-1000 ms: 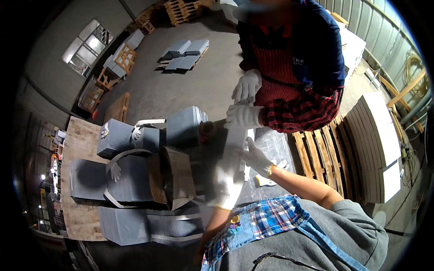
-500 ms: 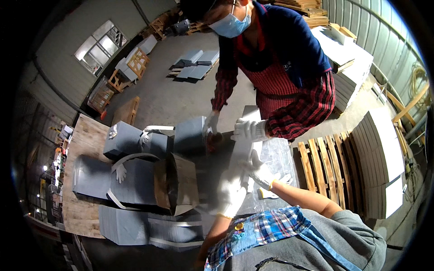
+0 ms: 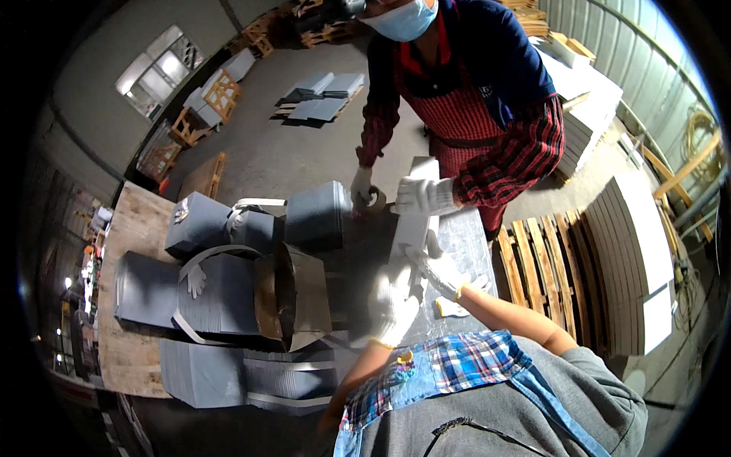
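Observation:
A long, narrow pale-grey block (image 3: pixel 411 238), possibly a bundle of boards, lies lengthwise on the dark worktable between me and a co-worker. My left hand (image 3: pixel 393 308), in a white knit glove and washed out by glare, grips its near end from the left. My right hand (image 3: pixel 440 276), gloved too, holds the same end from the right, thumb up. One gloved hand of the co-worker (image 3: pixel 423 196) rests over the block's far part. The co-worker's other hand (image 3: pixel 361 185) holds what looks like a brown tape roll (image 3: pixel 373 201).
On the left stand several grey board stacks (image 3: pixel 221 293), some with pale straps, and an open cardboard box (image 3: pixel 308 297). Loose white gloves (image 3: pixel 196 280) lie on them. A wooden pallet (image 3: pixel 537 259) and tall white board stacks (image 3: pixel 628 266) stand to the right.
My hands stay on the block's near end. The co-worker's hand with the roll has come up and slightly right, away from the grey stack. The whole view has shifted a little.

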Tool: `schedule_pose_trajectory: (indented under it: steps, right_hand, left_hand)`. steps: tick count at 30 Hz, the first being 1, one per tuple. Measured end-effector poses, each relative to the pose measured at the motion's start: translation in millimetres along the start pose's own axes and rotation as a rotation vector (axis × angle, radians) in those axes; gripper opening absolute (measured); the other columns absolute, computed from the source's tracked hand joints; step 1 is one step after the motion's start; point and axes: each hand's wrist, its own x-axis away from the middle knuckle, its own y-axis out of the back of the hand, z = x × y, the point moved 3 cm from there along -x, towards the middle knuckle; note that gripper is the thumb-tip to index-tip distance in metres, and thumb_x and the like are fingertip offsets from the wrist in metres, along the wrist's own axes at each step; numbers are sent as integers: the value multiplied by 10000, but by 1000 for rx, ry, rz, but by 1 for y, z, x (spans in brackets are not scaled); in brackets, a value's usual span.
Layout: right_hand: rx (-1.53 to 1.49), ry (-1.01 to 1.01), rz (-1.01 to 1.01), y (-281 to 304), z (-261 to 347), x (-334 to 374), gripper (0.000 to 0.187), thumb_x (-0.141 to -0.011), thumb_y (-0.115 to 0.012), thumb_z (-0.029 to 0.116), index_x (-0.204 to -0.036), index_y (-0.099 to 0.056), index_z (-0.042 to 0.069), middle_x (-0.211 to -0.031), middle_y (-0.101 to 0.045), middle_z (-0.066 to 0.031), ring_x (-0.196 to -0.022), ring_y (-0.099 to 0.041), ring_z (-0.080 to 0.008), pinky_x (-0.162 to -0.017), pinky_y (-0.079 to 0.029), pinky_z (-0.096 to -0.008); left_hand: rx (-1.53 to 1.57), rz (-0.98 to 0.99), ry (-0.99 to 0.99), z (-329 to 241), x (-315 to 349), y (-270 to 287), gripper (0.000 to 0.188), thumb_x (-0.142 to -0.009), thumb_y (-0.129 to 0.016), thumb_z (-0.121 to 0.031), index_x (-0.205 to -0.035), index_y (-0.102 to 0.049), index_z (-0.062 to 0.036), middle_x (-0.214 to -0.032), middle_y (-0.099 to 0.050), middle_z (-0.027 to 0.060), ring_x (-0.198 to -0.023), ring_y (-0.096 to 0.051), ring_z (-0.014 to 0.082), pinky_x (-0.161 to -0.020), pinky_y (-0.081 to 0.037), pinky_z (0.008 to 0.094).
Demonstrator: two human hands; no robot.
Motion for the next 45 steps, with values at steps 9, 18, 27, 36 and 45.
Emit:
schedule_pose_trajectory:
  steps: [9, 18, 27, 36, 45]
  right_hand:
    - [-229, 10, -64, -18, 52, 24, 707, -987, -610, 301, -1553, -256, 67, -1302, -580, -160, -1177, -578, -232, -999, -457, -315]
    - [-119, 130, -303, -31, 18, 21, 632, -1006, -536, 424, -1540, -356, 138, -1339, -605, -146, -1205, -584, -215, -1031, -429, -311]
    - [-117, 10, -409, -49, 45, 44, 599, -1019, -537, 419, -1524, -364, 147, -1334, -586, -92, -1181, -562, -170, -993, -443, -316]
    - [34, 146, -448, -61, -44, 61, 773, -1003, -582, 380, -1598, -221, 42, -1581, -363, -175, -1454, -344, -243, -1199, -227, -358]
    - [-61, -1, -311, -80, -24, 110, 1005, -868, -774, 352, -1605, -164, 46, -1582, -340, -221, -1485, -300, -283, -1196, -261, -378]
  left_hand:
    - [714, 212, 97, 44, -25, 23, 724, -939, -698, -370, -1498, -405, -17, -1211, -634, 169, -1081, -636, 248, -931, -524, 359]
    - [1072, 654, 179, 69, -143, -56, 682, -904, -659, -243, -1493, -375, -48, -1327, -565, 106, -1211, -546, 216, -1022, -443, 339]
    - [1135, 806, 378, 67, -244, -117, 962, -844, -768, -250, -1586, -162, -161, -1210, -629, 104, -980, -667, 223, -802, -556, 380]
    - [592, 659, -373, 123, -290, -182, 371, -986, -527, -229, -1277, -582, -5, -1130, -659, 115, -993, -632, 209, -825, -531, 345]
    - [1004, 915, 311, 73, -287, -178, 583, -905, -677, -407, -1407, -473, -193, -1226, -620, 35, -1003, -642, 177, -740, -538, 359]
